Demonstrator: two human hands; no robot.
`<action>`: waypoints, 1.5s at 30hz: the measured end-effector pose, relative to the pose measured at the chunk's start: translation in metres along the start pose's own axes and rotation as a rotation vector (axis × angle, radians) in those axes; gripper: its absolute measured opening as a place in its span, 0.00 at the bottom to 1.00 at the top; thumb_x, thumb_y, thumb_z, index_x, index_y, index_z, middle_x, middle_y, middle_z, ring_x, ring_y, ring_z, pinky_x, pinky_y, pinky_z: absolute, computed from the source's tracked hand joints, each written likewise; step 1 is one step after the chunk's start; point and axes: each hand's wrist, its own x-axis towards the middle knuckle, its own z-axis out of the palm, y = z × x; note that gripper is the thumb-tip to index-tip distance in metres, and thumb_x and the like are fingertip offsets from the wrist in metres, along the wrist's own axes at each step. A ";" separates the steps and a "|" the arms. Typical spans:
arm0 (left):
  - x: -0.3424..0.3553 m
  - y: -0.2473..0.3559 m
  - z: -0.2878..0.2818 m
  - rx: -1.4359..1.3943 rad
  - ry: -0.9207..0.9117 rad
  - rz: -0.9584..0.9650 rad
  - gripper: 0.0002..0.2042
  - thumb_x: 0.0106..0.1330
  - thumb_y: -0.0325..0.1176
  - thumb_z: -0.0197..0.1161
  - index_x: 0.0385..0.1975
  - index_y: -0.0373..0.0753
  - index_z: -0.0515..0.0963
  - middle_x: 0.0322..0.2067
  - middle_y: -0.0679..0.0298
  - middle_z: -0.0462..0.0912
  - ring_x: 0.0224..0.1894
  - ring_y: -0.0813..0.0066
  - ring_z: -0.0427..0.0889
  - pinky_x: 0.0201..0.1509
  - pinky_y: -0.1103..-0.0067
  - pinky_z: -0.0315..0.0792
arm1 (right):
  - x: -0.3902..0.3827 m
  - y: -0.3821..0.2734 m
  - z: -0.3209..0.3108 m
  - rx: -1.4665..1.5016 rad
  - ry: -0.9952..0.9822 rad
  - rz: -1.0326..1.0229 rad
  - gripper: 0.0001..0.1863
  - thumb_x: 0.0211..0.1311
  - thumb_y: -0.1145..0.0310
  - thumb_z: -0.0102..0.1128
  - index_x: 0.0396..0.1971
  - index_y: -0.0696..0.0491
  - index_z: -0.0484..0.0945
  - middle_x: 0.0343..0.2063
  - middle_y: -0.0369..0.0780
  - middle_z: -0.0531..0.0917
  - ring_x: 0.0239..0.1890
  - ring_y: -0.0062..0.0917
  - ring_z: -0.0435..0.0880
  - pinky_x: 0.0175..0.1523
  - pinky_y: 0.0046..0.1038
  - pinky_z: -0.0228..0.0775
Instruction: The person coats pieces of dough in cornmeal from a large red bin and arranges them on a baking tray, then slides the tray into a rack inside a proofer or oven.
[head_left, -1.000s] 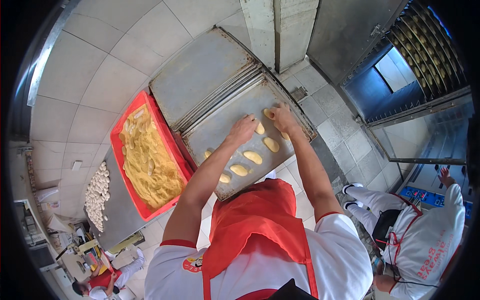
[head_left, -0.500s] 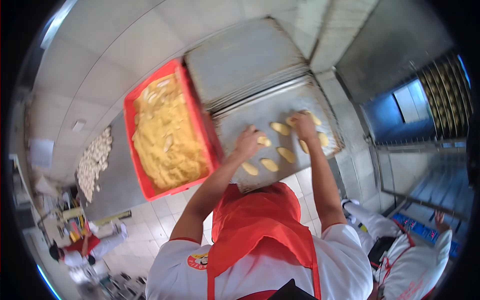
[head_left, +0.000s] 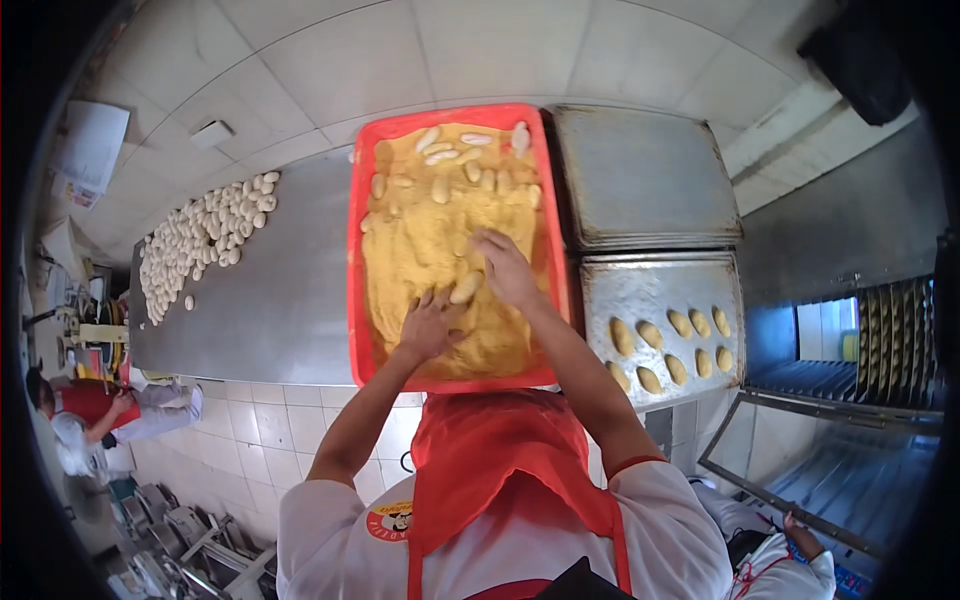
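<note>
Head view, now. Both hands work in the red tray (head_left: pixel 356 300) of yellow crumb, which rests on the steel table (head_left: pixel 270 300). The left hand (head_left: pixel 428 325) lies palm down on the crumb, fingers spread and loosely curled, gripping nothing that can be seen. The right hand (head_left: pixel 505 268) reaches further in, fingers bent over a coated dough piece (head_left: pixel 464 288) that lies between the two hands; whether it is pinched or only pressed cannot be told. More pale dough pieces (head_left: pixel 450 152) lie along the tray's far edge, some only partly coated. Just right of the tray, the baking sheet (head_left: pixel 600 300) carries two short rows of coated pieces (head_left: pixel 665 345); an empty sheet (head_left: pixel 640 170) lies beyond it. A large group of uncoated dough pieces (head_left: pixel 200 240) sits at the table's left end. Another person (head_left: pixel 100 410) stands at lower left.

Head view, earlier frames. One second ago and half a second ago both hands are over the baking sheet, setting pieces down; now they are back in the crumb, and the view has swung left with them. Judged from this, one placement is finished and coating of a further piece is in hand; the sheet holds much free room.
</note>
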 end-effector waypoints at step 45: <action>0.227 0.107 -0.033 -2.203 -0.431 0.026 0.21 0.68 0.27 0.51 0.61 0.49 0.67 0.41 0.63 0.76 0.29 0.76 0.76 0.27 0.81 0.71 | -0.113 0.099 -0.253 -0.171 0.029 1.067 0.21 0.39 0.63 0.74 0.37 0.56 0.84 0.30 0.47 0.86 0.35 0.35 0.86 0.42 0.34 0.77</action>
